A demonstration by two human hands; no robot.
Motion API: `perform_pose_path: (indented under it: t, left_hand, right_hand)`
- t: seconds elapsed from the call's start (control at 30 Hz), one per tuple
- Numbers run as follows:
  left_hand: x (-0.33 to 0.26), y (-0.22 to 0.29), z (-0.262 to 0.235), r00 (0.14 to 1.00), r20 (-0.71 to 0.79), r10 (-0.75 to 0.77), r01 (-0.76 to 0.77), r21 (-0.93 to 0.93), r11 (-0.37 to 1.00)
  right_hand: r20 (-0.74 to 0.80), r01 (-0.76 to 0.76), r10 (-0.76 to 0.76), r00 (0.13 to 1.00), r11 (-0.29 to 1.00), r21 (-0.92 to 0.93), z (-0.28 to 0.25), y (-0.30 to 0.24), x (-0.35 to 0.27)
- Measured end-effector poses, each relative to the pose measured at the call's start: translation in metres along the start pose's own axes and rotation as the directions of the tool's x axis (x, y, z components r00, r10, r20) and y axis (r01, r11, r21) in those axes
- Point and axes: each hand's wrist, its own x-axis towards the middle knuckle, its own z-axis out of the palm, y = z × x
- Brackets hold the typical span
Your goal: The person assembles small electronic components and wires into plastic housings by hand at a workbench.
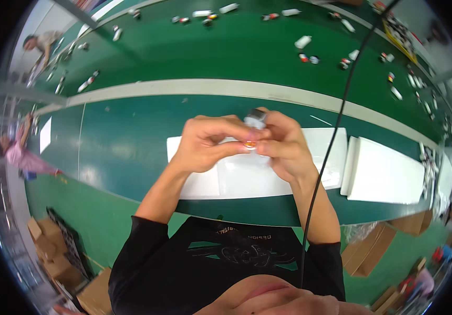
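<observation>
Silver-capped small part (256, 118) pinched between both hands above the green bench.

Left hand (208, 144) is curled nearly closed, thumb and fingertips on the part's lower end, where a small orange-red bit (250, 144) shows; right hand (283, 147) is likewise closed round it from the other side, the metal cap poking out above the fingers. By the look of it the piece is mid-assembly, still in the hands and not set down. Under the hands lie white sheets (239, 178) on the bench (126, 142); to the right a white flat box (386, 176). Beyond a pale strip (210, 88), small white bottles and red-tipped parts (310, 50) lie scattered on the far bench. Brown cartons (367, 254) stand on the floor, right and lower left.
</observation>
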Motion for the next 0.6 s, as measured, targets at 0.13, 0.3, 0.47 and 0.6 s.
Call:
perform_pose_path:
  t: [0.13, 0.3, 0.47, 0.6]
  left_hand:
    - [0.007, -0.013, -0.008, 1.000, 0.006, 0.001, -0.001, 0.017, 1.000]
    - [0.025, 0.007, -0.042, 0.944, -0.198, 0.266, 0.013, 0.824, 0.566]
    - [0.023, 0.022, -0.117, 0.901, -0.333, 0.277, 0.298, 0.941, 0.161]
    - [-0.003, 0.006, -0.113, 0.920, -0.312, 0.238, 0.316, 0.948, 0.019]
  right_hand:
    - [0.052, -0.100, 0.103, 0.993, 0.993, -0.062, -0.008, -0.014, 0.020]
    - [-0.150, -0.044, -0.315, 0.937, 0.318, -0.947, -0.074, -0.039, 0.065]
    - [-0.126, -0.391, -0.707, 0.695, -0.226, -0.892, -0.132, -0.064, 0.121]
    - [-0.252, -0.610, -0.618, 0.745, -0.477, -0.633, -0.125, -0.072, 0.156]
